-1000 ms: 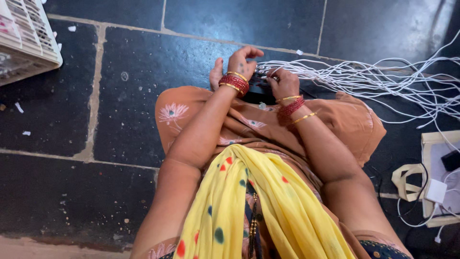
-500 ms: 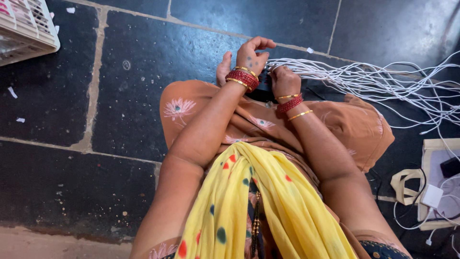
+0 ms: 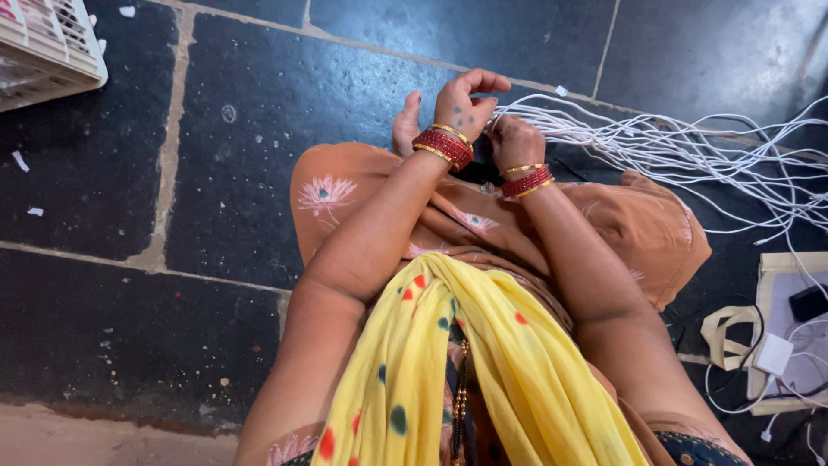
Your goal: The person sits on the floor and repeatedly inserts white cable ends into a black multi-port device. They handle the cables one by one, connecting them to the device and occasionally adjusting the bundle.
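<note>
Head view, only view. Person seated on the dark stone floor [image 3: 259, 103], knees up under orange flowered cloth [image 3: 630, 224], yellow dotted scarf [image 3: 483, 362] hanging down the front.

Left hand [image 3: 461, 103]: raised at the knee, fingers curled loosely with the thumb out, not flat and not fisted. Cannot tell if anything is pinched in it; the fingertips sit just beside the near end of the white cables. Red and gold bangles at the wrist.

Right hand [image 3: 516, 140]: closed down in a grip on the gathered end of the white cable bundle [image 3: 655, 142], knuckles up, bangles below. The bundle fans out from this hand to the right across the floor, loose strands trailing toward the frame edge. A small black item [image 3: 470, 174] lies under both hands on the lap; too hidden to name.

Step in hand, as a judgement: collecting the cable ends together at the knee, right hand anchoring, left hand free to work a strand. The next move would call for keeping the right grip tight so the ends stay level, and the left hand picking one strand without dragging the others into a tangle.

Packages and the like: white slatted plastic crate [image 3: 47, 52] at top left corner, partly cut off. Cream cloth bag [image 3: 776, 345] with loop handles at right edge, holding a white square charger block [image 3: 779, 354], a black block [image 3: 811, 302] and thin white leads. Small white paper scraps on the floor at left. No readable signs worth noting.
</note>
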